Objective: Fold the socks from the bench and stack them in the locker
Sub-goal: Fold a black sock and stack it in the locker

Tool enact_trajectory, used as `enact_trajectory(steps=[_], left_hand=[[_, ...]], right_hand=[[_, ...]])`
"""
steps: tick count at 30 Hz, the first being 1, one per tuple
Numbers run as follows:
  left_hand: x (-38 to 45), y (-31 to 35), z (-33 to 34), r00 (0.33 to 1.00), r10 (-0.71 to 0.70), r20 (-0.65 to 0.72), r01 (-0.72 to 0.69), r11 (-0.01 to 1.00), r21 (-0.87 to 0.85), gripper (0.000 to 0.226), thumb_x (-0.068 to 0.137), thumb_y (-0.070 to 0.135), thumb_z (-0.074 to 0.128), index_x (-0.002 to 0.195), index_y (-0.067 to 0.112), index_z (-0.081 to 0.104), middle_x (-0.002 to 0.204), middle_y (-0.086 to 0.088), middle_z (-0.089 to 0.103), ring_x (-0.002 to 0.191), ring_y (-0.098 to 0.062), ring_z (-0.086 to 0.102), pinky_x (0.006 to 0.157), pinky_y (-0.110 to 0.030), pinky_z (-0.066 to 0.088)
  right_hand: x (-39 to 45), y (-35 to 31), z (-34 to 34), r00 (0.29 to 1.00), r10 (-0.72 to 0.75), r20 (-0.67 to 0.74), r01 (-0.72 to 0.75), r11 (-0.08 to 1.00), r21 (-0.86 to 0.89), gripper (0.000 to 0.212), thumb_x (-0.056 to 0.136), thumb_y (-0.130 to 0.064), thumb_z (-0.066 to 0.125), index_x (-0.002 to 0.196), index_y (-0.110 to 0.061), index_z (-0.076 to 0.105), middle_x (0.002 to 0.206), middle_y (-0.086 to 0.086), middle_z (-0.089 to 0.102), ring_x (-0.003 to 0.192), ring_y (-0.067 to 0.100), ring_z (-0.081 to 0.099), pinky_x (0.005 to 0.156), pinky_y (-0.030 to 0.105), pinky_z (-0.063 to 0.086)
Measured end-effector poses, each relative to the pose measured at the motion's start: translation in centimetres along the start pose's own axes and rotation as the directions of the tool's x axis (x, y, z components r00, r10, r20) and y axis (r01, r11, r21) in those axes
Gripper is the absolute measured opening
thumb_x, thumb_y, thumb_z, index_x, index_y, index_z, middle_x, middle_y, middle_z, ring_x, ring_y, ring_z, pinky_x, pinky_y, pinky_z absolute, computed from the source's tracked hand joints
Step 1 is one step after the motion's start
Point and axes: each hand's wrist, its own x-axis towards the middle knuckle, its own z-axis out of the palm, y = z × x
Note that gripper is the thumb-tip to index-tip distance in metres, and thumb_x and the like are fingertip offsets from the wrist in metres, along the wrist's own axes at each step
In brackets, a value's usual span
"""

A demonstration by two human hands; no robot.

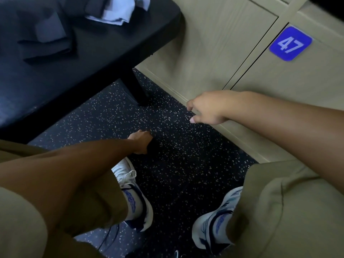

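Note:
My left hand [141,141] hangs low over the speckled floor and grips a black sock [154,147], which is hard to make out against the dark floor. My right hand [207,108] reaches toward the bottom edge of the beige lockers [204,53]; its fingers are loosely curled and hold nothing. On the black bench [111,53] at the upper left lie dark grey socks [46,40], partly folded, and a crumpled pale blue sock [119,11] at the far end. The locker doors in view are closed.
A blue tag with 47 [290,43] marks the right-hand locker door. The bench leg [136,88] stands on the floor close to the locker base. My two white and blue sneakers [134,198] stand on the dark speckled floor [186,164].

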Motion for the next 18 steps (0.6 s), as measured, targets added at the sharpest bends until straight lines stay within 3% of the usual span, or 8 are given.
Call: enact_trajectory(steps=[2,4,5,8,11,15,18], left_hand=[[0.1,0.2,-1.6,0.99,-0.09,0.109,0.118,0.952,-0.283,0.049,0.076,0.033,0.087,0.117,0.015,0.065,0.116,-0.008,0.066,0.096,-0.026,0.068,0.069,-0.041,0.062],[0.1,0.5,-3.9,0.966,-0.077,0.245,0.206,0.8,-0.563,0.046,0.073,0.027,0.092,0.107,0.013,0.066,0.106,-0.01,0.067,0.082,-0.027,0.071,0.051,-0.036,0.059],[0.2,0.7,-5.1,0.966,-0.052,0.254,0.21,0.733,-0.647,0.041,0.074,0.027,0.092,0.104,0.014,0.067,0.105,-0.011,0.068,0.081,-0.027,0.071,0.05,-0.034,0.058],[0.0,1.7,-8.3,0.987,-0.023,0.158,0.148,0.509,-0.848,0.039,0.076,0.026,0.09,0.107,0.014,0.069,0.105,-0.012,0.072,0.09,-0.029,0.073,0.061,-0.036,0.061],[-1.1,3.9,-11.2,0.992,0.033,0.121,0.105,0.31,-0.945,0.034,0.08,0.028,0.087,0.105,0.013,0.071,0.103,-0.009,0.076,0.095,-0.031,0.072,0.066,-0.035,0.06],[-3.5,7.5,-14.9,0.984,0.155,0.083,0.048,0.218,-0.975,0.034,0.086,0.023,0.081,0.115,0.016,0.066,0.119,-0.006,0.071,0.108,-0.026,0.066,0.074,-0.038,0.061],[-6.3,9.6,-18.0,0.968,0.238,0.074,0.025,0.202,-0.979,0.036,0.086,0.021,0.078,0.12,0.018,0.064,0.125,-0.005,0.068,0.12,-0.025,0.062,0.085,-0.043,0.06]], right_hand=[[-0.2,0.3,0.2,1.0,0.002,0.0,-0.002,1.0,0.002,0.053,0.105,-0.045,0.048,0.152,-0.022,0.04,0.138,0.008,0.058,0.127,0.032,0.055,0.094,0.04,0.046],[-0.5,0.8,0.3,1.0,0.008,-0.006,-0.007,1.0,0.028,0.054,0.105,-0.046,0.048,0.152,-0.022,0.04,0.142,0.007,0.057,0.13,0.032,0.054,0.1,0.041,0.047],[-0.8,1.1,0.3,1.0,0.012,-0.01,-0.012,0.999,0.05,0.054,0.105,-0.046,0.049,0.152,-0.022,0.041,0.145,0.006,0.056,0.131,0.031,0.053,0.102,0.04,0.046],[-1.8,2.1,0.5,0.999,0.028,-0.033,-0.023,0.987,0.156,0.052,0.104,-0.045,0.051,0.15,-0.021,0.044,0.144,0.005,0.058,0.13,0.029,0.054,0.105,0.038,0.045],[-3.4,3.3,0.5,0.997,0.044,-0.059,-0.024,0.954,0.299,0.05,0.101,-0.046,0.056,0.145,-0.023,0.05,0.141,0.003,0.06,0.126,0.025,0.057,0.106,0.036,0.045],[-5.9,5.0,0.1,0.983,0.088,-0.159,0.013,0.84,0.543,0.046,0.098,-0.047,0.061,0.138,-0.025,0.057,0.132,-0.002,0.063,0.107,0.015,0.058,0.093,0.029,0.043],[-7.8,6.0,0.0,0.975,0.113,-0.191,0.039,0.759,0.65,0.044,0.097,-0.044,0.064,0.134,-0.022,0.058,0.109,-0.005,0.068,0.089,0.012,0.063,0.079,0.025,0.044]])
